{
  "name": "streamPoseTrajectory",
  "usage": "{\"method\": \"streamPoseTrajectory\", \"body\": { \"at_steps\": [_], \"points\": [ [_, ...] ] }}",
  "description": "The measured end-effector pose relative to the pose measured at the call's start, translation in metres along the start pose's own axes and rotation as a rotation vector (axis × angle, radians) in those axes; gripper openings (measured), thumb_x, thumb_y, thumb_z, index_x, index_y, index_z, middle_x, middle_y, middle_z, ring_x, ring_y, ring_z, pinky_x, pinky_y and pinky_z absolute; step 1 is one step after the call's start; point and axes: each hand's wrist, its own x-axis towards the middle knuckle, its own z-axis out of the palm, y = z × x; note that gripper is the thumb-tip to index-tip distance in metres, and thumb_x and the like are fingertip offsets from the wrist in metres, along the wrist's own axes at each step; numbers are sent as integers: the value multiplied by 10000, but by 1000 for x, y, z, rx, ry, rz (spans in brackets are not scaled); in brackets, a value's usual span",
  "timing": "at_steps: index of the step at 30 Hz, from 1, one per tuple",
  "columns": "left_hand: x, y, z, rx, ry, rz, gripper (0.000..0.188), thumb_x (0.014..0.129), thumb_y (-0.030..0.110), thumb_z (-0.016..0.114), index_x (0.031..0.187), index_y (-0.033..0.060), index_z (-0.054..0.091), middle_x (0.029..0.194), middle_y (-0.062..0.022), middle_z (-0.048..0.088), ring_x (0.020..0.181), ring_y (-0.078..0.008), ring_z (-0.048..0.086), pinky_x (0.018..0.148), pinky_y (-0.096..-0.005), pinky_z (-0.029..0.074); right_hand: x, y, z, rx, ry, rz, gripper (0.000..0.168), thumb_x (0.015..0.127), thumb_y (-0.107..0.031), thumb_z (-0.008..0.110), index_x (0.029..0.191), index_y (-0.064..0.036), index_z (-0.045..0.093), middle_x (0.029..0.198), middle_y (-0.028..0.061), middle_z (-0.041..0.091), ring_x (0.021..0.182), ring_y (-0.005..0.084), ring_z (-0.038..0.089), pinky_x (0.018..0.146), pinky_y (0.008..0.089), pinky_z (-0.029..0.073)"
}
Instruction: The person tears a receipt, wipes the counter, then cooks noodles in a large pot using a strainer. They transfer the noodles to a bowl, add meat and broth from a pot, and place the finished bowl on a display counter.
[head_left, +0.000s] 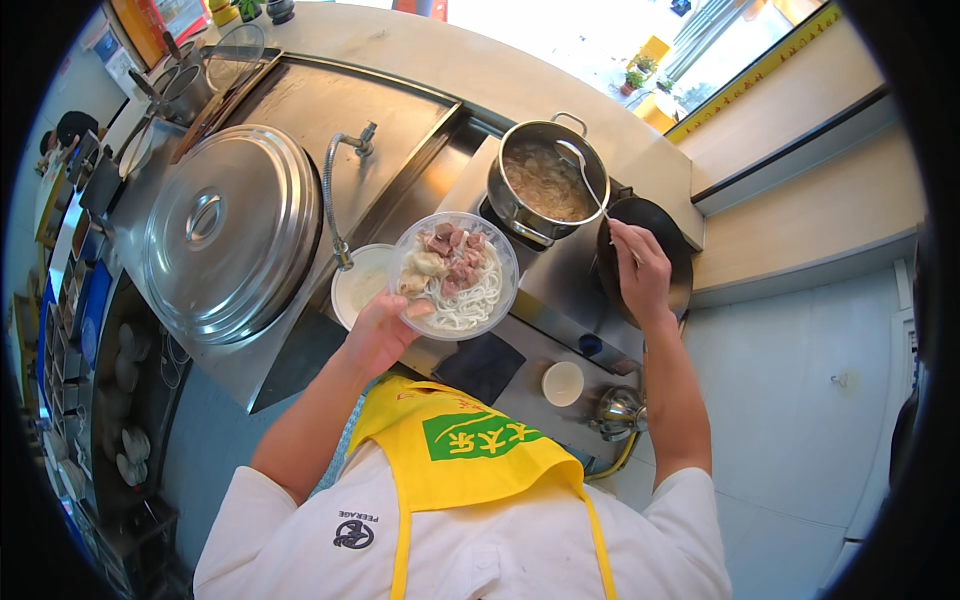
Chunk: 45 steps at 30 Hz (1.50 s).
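A clear plastic bowl (501, 255) with white noodles (472, 300), reddish meat chunks (454, 259) and pale lumps of food is held by its left rim in my left hand (382, 330). My right hand (640, 266) grips the handle of a spoon or ladle (581, 166), whose head rests inside the steel pot (514, 202) of brownish broth (551, 180). That pot stands on a burner, beyond and right of the bowl. A dark wok (660, 225) lies partly beneath my right hand. Behind the plastic bowl, a white bowl (345, 289) with pale contents shows in part.
A large lidded steel boiler (232, 277) and a flexible metal faucet (330, 180) stand left. Strainers and steel containers (184, 94) are at the upper left. Nearer me are a dark cloth (491, 367), a small cream bowl (562, 384) and a metal kettle (621, 412).
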Motion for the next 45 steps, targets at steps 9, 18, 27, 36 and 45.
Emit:
{"method": "streamPoseTrajectory", "body": {
  "at_steps": [9,18,27,36,45],
  "points": [
    [52,6,-3,46,24,-104,614,862,285,558,1403,33,414,1371,-107,540,1250,-242,535,1093,-401,399,-38,-91,-67,340,-23,-36,243,849,114,557,1051,36,669,921,129,664,791,206,649,715,274,527],
    [71,25,-15,80,-45,-177,589,864,285,569,1388,49,441,1352,-99,555,1212,-238,562,1064,-400,425,-55,-133,-66,173,-299,-320,304,747,43,692,1043,-26,686,931,93,656,783,242,667,673,324,569],
    [69,27,-28,71,-102,-193,592,873,290,591,1394,59,431,1306,-96,585,1182,-233,586,1034,-399,456,-39,-137,-53,107,-278,-322,304,749,19,703,1049,-30,683,943,86,667,797,232,668,692,315,573],
    [68,29,-30,33,-127,-211,574,865,282,599,1375,57,458,1306,-93,586,1183,-222,581,1038,-396,446,-36,-138,-36,212,-217,-215,289,749,31,693,1032,-30,697,941,80,679,780,220,670,646,286,547],
    [68,27,-36,31,-61,-222,555,856,258,597,1355,50,473,1280,-91,598,1172,-216,580,1025,-394,451,-46,-158,-55,231,-385,-312,299,750,-3,712,1046,-43,698,934,77,660,781,241,679,632,314,564]
  ]
}}
